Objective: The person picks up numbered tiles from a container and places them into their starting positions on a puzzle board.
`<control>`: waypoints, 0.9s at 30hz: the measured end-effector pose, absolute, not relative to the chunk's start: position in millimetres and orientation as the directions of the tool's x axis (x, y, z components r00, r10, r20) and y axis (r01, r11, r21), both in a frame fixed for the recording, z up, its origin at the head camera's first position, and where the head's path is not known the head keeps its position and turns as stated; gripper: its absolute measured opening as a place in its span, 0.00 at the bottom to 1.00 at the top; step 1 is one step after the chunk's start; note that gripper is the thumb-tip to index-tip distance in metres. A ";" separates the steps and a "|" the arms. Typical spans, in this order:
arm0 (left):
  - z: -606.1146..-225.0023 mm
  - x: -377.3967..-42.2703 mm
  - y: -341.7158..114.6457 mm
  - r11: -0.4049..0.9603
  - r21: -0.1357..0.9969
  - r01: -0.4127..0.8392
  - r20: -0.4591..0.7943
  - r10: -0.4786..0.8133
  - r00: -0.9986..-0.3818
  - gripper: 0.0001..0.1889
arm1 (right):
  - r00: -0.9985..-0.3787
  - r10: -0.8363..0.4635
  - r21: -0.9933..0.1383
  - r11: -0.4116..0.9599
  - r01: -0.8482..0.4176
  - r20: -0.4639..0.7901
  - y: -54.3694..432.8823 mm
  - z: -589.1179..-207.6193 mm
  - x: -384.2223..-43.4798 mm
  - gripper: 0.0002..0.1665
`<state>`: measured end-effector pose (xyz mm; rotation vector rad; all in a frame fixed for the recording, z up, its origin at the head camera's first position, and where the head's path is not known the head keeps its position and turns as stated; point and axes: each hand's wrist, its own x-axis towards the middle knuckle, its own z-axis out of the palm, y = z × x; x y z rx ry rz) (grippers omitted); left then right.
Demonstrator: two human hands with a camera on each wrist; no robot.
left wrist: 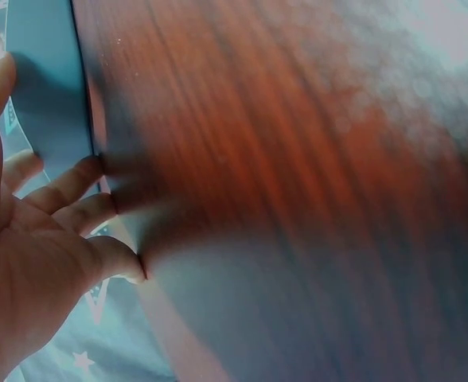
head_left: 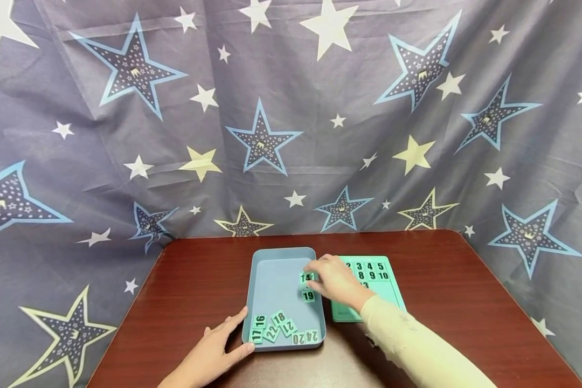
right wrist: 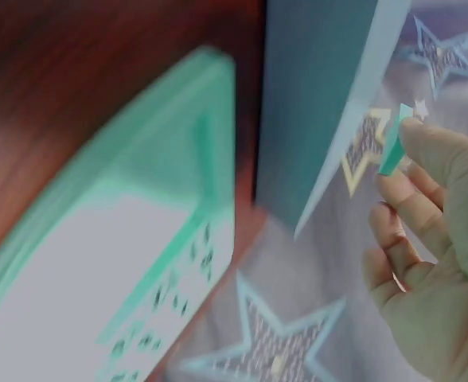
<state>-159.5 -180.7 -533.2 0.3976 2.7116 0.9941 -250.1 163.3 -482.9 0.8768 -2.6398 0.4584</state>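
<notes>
R hand (head_left: 337,280) pinches a small green tile (right wrist: 394,142) between thumb and fingertip, over the R side of the blue tray (head_left: 276,291); no. prob. 14, though the wrist view gives it edge-on. L hand (head_left: 213,345) lies spread, fingers apart, at the tray's near L corner. Handling (est.): tile light, stiff, approx. flat; smooth faces may slip, breakage unlikely. Best hold: opp. edges, leaving the numbered face uncovered. Loose tiles (head_left: 278,318) at the tray's near end read 16, 17, 18, 21, 22, plus 20 and 24 upside down; 19 (head_left: 309,296) lies below the R hand's fingers, next to a partly hidden tile. Green board (head_left: 390,296), R of tray, shows 2–5, 8–10 and, partly covered, 13; other nos. hidden by hand. Small lettering nr. its lower edge: illegible. No brand legible.
</notes>
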 end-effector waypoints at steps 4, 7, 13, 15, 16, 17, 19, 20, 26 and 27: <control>-533.5 -159.4 -180.3 0.733 0.656 0.177 -0.116 0.330 -0.937 0.46 | -0.800 -0.424 -0.250 0.794 -0.554 0.425 209.1 -480.0 -247.5 0.19; -534.2 -159.8 -180.6 0.736 0.652 0.182 -0.112 0.331 -0.937 0.46 | -0.834 -0.358 -0.274 0.827 -0.492 0.419 249.1 -481.9 -245.8 0.21; -535.3 -161.6 -182.2 0.741 0.645 0.187 -0.103 0.326 -0.940 0.46 | -0.887 -0.270 -0.273 0.882 -0.384 0.374 316.0 -494.1 -238.8 0.20; -535.4 -162.2 -183.0 0.744 0.643 0.185 -0.104 0.323 -0.941 0.46 | -0.899 -0.258 -0.273 0.891 -0.363 0.353 328.2 -500.3 -236.4 0.20; -535.5 -162.4 -183.3 0.745 0.642 0.184 -0.105 0.322 -0.941 0.46 | -0.904 -0.256 -0.276 0.892 -0.357 0.342 332.3 -503.1 -235.1 0.21; -535.9 -162.6 -183.5 0.746 0.640 0.184 -0.105 0.323 -0.941 0.46 | -0.908 -0.256 -0.276 0.894 -0.353 0.333 335.2 -506.1 -234.2 0.21; -536.7 -162.9 -183.8 0.748 0.637 0.187 -0.103 0.323 -0.941 0.46 | -0.911 -0.263 -0.271 0.895 -0.353 0.317 337.5 -511.4 -232.7 0.22; -537.1 -163.0 -183.8 0.749 0.636 0.188 -0.102 0.322 -0.941 0.46 | -0.912 -0.269 -0.269 0.895 -0.356 0.311 337.1 -513.6 -232.3 0.22; -537.1 -162.4 -182.2 0.750 0.634 0.188 -0.105 0.325 -0.940 0.46 | -0.913 -0.293 -0.238 0.901 -0.363 0.285 327.5 -523.6 -231.3 0.21; -536.6 -162.3 -181.8 0.749 0.635 0.189 -0.104 0.326 -0.940 0.46 | -0.911 -0.295 -0.231 0.902 -0.365 0.289 325.9 -524.9 -231.1 0.22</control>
